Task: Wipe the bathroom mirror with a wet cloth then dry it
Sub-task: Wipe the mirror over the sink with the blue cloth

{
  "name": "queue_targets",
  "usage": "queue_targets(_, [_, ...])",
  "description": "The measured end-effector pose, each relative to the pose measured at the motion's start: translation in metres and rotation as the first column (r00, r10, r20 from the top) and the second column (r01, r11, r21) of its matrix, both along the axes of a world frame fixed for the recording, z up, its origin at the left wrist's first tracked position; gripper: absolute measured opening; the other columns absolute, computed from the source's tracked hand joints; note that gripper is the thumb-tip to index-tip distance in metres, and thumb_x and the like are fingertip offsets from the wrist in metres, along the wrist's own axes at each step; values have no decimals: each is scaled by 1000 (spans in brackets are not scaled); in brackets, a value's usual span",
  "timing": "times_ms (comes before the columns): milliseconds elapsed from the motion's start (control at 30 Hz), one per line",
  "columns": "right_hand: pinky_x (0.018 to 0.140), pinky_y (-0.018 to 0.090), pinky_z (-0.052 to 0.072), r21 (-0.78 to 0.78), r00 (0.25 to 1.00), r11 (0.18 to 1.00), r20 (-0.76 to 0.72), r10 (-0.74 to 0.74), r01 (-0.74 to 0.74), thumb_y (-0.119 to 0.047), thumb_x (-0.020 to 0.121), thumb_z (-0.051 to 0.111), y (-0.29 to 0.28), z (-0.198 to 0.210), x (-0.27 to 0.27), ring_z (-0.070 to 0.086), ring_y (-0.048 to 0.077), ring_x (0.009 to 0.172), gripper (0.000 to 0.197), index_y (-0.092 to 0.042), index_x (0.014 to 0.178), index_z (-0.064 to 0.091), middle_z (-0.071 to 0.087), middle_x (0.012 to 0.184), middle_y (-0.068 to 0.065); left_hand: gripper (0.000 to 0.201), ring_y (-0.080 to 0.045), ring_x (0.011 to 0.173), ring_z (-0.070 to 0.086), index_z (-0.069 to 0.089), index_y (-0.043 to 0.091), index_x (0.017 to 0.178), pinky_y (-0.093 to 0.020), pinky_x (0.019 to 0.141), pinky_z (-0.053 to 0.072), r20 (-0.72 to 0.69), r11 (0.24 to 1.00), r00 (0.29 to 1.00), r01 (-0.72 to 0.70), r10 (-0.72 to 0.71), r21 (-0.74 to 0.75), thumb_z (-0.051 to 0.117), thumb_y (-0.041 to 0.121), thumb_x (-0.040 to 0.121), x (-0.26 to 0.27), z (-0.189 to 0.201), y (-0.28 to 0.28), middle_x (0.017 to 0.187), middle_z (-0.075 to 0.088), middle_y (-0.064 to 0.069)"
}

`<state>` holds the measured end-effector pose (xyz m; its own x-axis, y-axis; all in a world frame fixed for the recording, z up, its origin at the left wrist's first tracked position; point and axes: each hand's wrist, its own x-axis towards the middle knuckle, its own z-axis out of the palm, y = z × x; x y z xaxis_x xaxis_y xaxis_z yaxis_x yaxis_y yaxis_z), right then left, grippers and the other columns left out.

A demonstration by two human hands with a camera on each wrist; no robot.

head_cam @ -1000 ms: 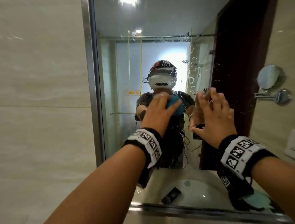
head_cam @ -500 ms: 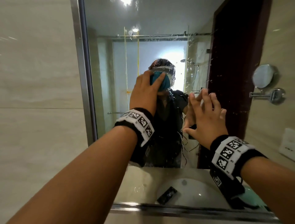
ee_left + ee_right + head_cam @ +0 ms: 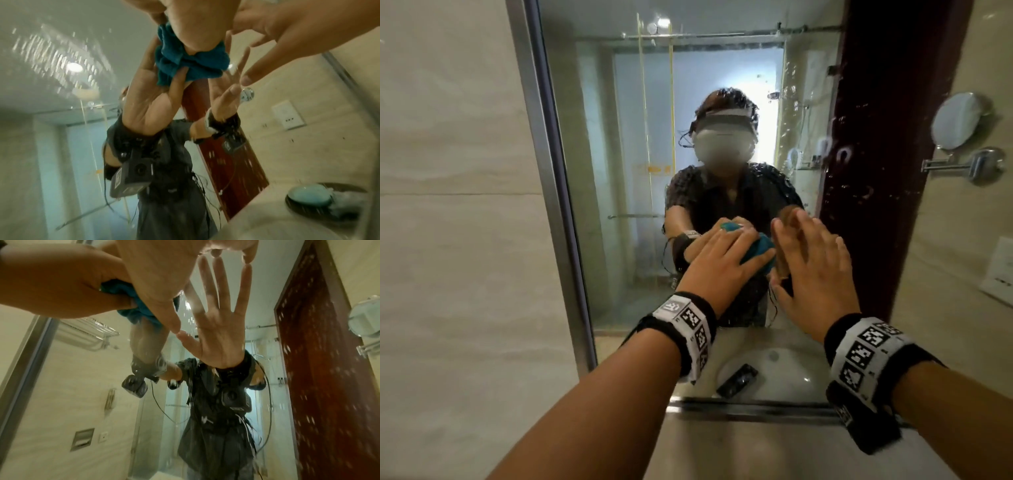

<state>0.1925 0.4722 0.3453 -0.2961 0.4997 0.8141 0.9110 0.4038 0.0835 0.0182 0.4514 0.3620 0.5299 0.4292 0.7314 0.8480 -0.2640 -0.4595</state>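
Note:
The bathroom mirror (image 3: pixel 619 137) fills the wall ahead in a metal frame, with water droplets (image 3: pixel 859 178) scattered over its right part. My left hand (image 3: pixel 726 253) grips a bunched teal cloth (image 3: pixel 760 250) and presses it against the glass at chest height. In the left wrist view the cloth (image 3: pixel 185 61) sits wadded under my left hand (image 3: pixel 195 27), the thumb wrapped round it. My right hand (image 3: pixel 811 260) lies flat just right of the cloth, fingers straight and touching the glass. The right wrist view shows that right hand (image 3: pixel 164 272) meeting its reflection.
A round swing-arm mirror (image 3: pixel 959 120) and a wall socket (image 3: pixel 1000 270) are on the right wall. Below the mirror runs the counter (image 3: pixel 722 445); the reflection shows the white basin (image 3: pixel 784 370) with a dark object (image 3: pixel 738 380) in it. A teal dish (image 3: pixel 308 193) stands on the counter.
My left hand swept the cloth up to head height on the glass, then down again to chest height beside the right hand. The right hand stayed flat on the mirror.

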Motion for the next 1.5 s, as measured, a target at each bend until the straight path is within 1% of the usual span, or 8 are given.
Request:
queue_targets(200, [111, 58, 19, -107, 992, 994, 124, -19, 32, -48, 54, 83, -4, -38, 0, 8, 31, 143, 119, -25, 150, 16, 2, 157, 10, 50, -27, 103, 43, 65, 26, 121, -42, 95, 40, -75, 999, 996, -45, 45, -7, 37, 17, 80, -26, -50, -12, 114, 64, -10])
queue_targets(300, [110, 60, 14, -134, 989, 989, 138, -49, 68, -52, 52, 83, -5, -47, -5, -3, 33, 144, 125, -24, 151, 11, -8, 157, 11, 48, -28, 101, 41, 64, 21, 122, -42, 94, 33, -76, 999, 997, -27, 30, 40, 43, 12, 80, -37, -57, -17, 112, 64, -14])
queue_targets(533, [104, 64, -5, -195, 971, 963, 187, -148, 184, -55, 58, 80, -6, -66, -23, -22, 37, 139, 133, -25, 149, -13, -26, 152, 13, 63, -29, 101, 43, 55, 22, 131, -46, 91, 43, 123, 987, 981, -155, 149, 44, 67, 9, 70, -27, -81, -20, 117, 57, -16])
queue_targets(833, [105, 71, 11, -118, 973, 980, 187, -134, 158, -54, 56, 81, -6, -75, -22, -8, 41, 142, 129, -21, 151, -1, -10, 156, 17, 66, -25, 100, 55, 65, 28, 120, -40, 90, 49, -115, 966, 982, -170, 150, -196, 85, 22, 56, -26, -167, -27, 112, 64, -6])
queue_targets(967, [108, 67, 8, -92, 978, 988, 181, -107, 125, -52, 65, 75, -5, -83, -16, -8, 38, 143, 118, -22, 151, 1, -8, 156, 15, 68, -26, 97, 44, 63, 25, 122, -43, 88, 43, -30, 988, 991, -132, 130, -86, 84, 13, 58, -38, -150, -28, 115, 52, -11])
queue_targets(1167, [106, 66, 19, 15, 978, 999, 206, -44, 42, -26, 75, 69, -2, -131, -10, 9, 37, 143, 88, -26, 149, 22, 8, 156, 16, 73, -27, 92, 41, 54, 23, 131, -42, 85, 46, 169, 981, 967, -186, 192, -49, 76, 3, 64, -42, -138, -27, 113, 47, -14])
queue_targets(1367, [107, 66, 14, -47, 967, 998, 252, -35, 48, -17, 73, 72, -4, -163, -8, 4, 37, 143, 100, -30, 150, 10, 1, 157, 13, 84, -25, 73, 56, 61, 22, 126, -31, 62, 50, 104, 928, 974, -157, 203, -338, 89, 12, 47, -11, -192, -34, 97, 54, -12])
queue_targets(1500, [106, 67, 12, -41, 958, 999, 287, -16, 29, -16, 75, 68, -1, -174, -1, 3, 37, 143, 99, -31, 150, 5, 1, 157, 13, 75, -28, 116, 40, 15, 28, 151, -35, 91, 41, -112, 706, 948, -298, 298, -642, 58, 16, 90, 6, -210, -39, 137, 31, -15])
